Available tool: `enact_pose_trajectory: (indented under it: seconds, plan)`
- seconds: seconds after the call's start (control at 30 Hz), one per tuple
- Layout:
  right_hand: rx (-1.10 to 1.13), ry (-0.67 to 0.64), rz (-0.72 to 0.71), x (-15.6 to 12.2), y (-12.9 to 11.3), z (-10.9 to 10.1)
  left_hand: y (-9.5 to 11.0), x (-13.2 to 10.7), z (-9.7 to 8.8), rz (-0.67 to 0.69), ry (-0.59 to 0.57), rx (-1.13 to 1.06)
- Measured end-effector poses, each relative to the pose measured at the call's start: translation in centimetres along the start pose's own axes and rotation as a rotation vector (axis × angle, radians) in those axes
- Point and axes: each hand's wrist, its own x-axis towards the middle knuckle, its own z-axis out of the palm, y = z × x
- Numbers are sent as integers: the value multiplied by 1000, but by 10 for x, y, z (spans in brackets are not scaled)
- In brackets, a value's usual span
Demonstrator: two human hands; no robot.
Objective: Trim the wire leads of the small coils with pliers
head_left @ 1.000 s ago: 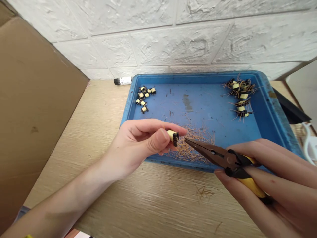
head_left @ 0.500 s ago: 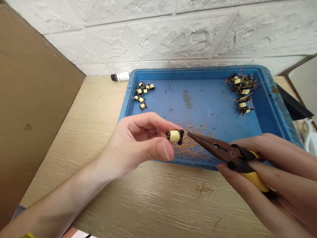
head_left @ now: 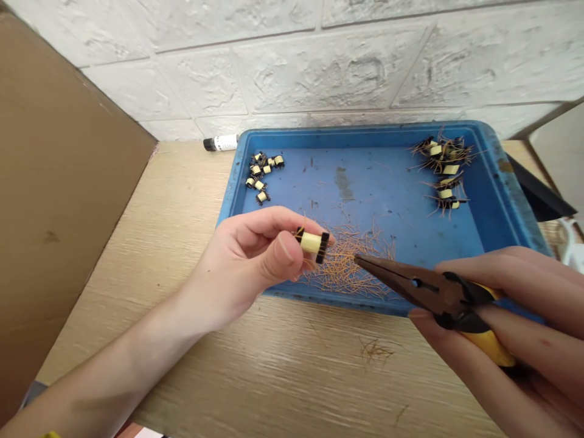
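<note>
Between thumb and fingers, my left hand (head_left: 255, 261) pinches a small transformer (head_left: 311, 243) with a yellow-taped middle and black ends. A row of pins shows on its right end, and thin copper wires stick out near its left end. My right hand (head_left: 511, 328) is wrapped round long-nose pliers (head_left: 429, 289) with yellow and black handles. Their tip points left, a short way right of the transformer and apart from it. Beneath both hands, a heap of cut copper wires (head_left: 349, 261) lies in the front of the blue tray (head_left: 356, 135).
Several transformers (head_left: 262, 176) without long wires sit at the tray's left. Several with long wires (head_left: 447, 170) lie at its right. A black-capped white tube (head_left: 223, 143) rests beside the tray. Loose wire bits (head_left: 376, 350) lie on the table. A cardboard panel (head_left: 68, 182) stands left.
The transformer has turned in my left hand, so its pin row now shows, and it has shifted slightly left. The pliers have moved a little right and down, away from it.
</note>
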Motion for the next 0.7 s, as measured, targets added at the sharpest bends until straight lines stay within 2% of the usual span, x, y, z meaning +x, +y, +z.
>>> enact_pose_trajectory:
  seconds: [0.13,0.33,0.7]
  plan:
    - [-27,41,-13,-10,1,1,2,0,3,6,18,51]
    - [-60,-7,-29,-14,2,0,2,-1,2,-1,17,25]
    - [-91,149,-16,-12,12,5,0,-2,2,6,22,66]
